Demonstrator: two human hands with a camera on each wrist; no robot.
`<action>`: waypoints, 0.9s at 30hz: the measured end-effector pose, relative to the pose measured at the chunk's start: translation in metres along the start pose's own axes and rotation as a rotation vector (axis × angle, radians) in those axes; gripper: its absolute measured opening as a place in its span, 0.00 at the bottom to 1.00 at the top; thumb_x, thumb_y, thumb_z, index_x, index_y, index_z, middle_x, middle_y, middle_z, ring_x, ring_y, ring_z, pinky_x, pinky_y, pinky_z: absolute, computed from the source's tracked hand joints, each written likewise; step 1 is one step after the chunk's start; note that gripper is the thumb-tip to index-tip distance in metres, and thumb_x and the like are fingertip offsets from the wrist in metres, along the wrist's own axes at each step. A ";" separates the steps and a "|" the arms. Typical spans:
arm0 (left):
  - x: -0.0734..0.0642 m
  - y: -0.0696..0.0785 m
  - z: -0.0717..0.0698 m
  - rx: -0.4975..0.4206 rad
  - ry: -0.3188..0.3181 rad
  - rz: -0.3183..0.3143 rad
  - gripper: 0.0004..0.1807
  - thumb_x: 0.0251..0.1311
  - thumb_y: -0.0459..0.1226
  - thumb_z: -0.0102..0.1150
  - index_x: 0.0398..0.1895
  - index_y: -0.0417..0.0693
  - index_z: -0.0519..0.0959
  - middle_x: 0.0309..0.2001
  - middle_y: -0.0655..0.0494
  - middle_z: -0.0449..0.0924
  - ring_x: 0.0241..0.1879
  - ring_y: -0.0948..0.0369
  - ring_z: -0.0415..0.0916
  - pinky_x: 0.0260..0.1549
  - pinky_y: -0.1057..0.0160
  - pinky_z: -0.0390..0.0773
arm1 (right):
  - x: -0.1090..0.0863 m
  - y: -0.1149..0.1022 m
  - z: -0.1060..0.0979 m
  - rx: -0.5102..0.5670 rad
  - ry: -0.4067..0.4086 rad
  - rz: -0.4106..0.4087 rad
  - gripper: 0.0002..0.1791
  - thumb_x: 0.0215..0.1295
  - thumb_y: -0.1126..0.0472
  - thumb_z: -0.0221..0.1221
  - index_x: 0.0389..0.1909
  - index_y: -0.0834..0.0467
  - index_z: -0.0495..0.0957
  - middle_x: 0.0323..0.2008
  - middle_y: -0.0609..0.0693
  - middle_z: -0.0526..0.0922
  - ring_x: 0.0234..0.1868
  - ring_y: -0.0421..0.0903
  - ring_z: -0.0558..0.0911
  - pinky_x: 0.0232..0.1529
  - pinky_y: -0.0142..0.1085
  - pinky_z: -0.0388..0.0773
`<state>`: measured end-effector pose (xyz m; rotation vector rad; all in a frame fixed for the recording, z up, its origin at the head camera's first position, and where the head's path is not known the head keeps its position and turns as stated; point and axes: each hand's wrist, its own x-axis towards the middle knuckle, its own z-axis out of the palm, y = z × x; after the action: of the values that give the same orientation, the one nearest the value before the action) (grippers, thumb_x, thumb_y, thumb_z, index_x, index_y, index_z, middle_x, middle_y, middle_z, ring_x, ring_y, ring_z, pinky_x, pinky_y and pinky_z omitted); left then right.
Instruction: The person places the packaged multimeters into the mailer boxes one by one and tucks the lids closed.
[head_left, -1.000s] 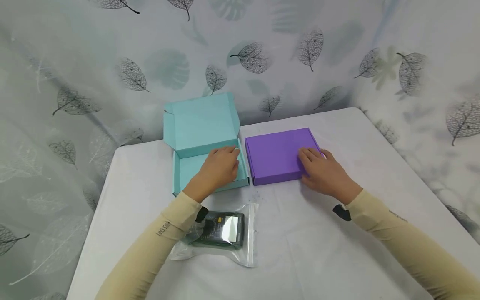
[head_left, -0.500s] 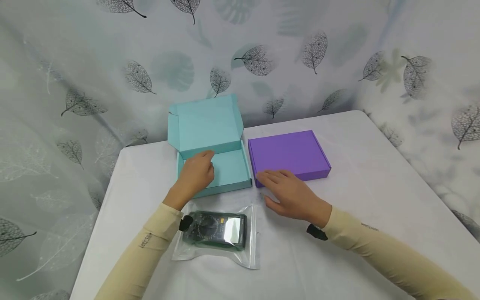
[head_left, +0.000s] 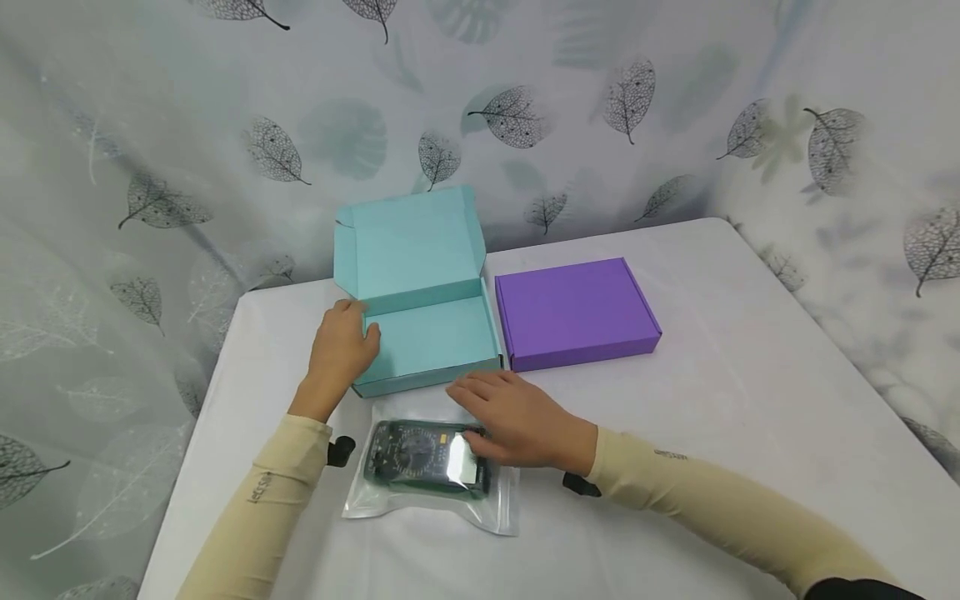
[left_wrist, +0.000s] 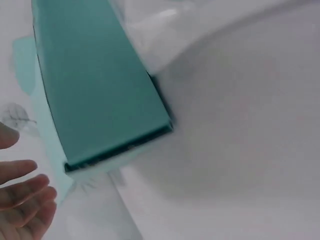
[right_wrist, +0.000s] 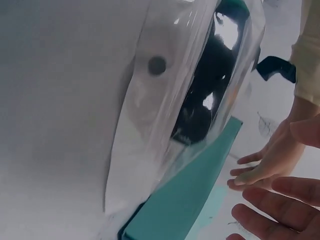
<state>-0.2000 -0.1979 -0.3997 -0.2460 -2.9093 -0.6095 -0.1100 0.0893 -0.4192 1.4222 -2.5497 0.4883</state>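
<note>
A teal cardboard box [head_left: 427,333] stands with its lid [head_left: 416,242] raised and nothing inside. At its left wall is my left hand [head_left: 337,346], thumb inside the edge and fingers outside in the head view; in the left wrist view its fingers [left_wrist: 30,192] are loosely extended beside the box. My right hand [head_left: 517,421] hovers with relaxed fingers between the box's front wall and a digital multimeter [head_left: 420,454], overlapping the meter's right end. The multimeter lies face up in a clear zip bag [head_left: 498,500].
A closed purple cardboard box [head_left: 577,312] sits right beside the teal one. White cloth [head_left: 675,483] covers the table. Behind it and along the sides hangs a leaf-patterned curtain [head_left: 555,75].
My left hand has moved left from over the teal box to its left wall. My right hand has come off the purple box, leftward and nearer, to above the bagged multimeter.
</note>
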 end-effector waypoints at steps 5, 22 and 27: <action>-0.003 -0.021 0.001 0.028 -0.041 -0.104 0.25 0.72 0.33 0.52 0.63 0.16 0.70 0.63 0.21 0.68 0.62 0.29 0.69 0.58 0.34 0.72 | 0.006 -0.012 0.007 0.026 -0.077 -0.007 0.35 0.74 0.47 0.61 0.74 0.62 0.68 0.68 0.57 0.76 0.69 0.55 0.74 0.64 0.51 0.72; -0.003 -0.042 0.009 -0.001 -0.170 -0.212 0.17 0.76 0.37 0.54 0.40 0.30 0.85 0.26 0.44 0.81 0.21 0.53 0.74 0.20 0.56 0.73 | 0.008 -0.027 0.029 -0.074 -0.272 0.044 0.57 0.61 0.27 0.65 0.80 0.59 0.59 0.73 0.57 0.69 0.72 0.53 0.69 0.68 0.48 0.69; -0.005 -0.040 0.008 0.004 -0.143 -0.196 0.16 0.75 0.36 0.55 0.42 0.28 0.85 0.32 0.38 0.84 0.23 0.52 0.77 0.21 0.54 0.77 | 0.008 -0.029 0.033 -0.082 -0.308 0.062 0.61 0.56 0.26 0.68 0.80 0.59 0.58 0.68 0.52 0.73 0.67 0.49 0.72 0.62 0.44 0.74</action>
<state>-0.2039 -0.2314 -0.4232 -0.0024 -3.0972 -0.6387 -0.0893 0.0569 -0.4421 1.4942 -2.8201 0.1804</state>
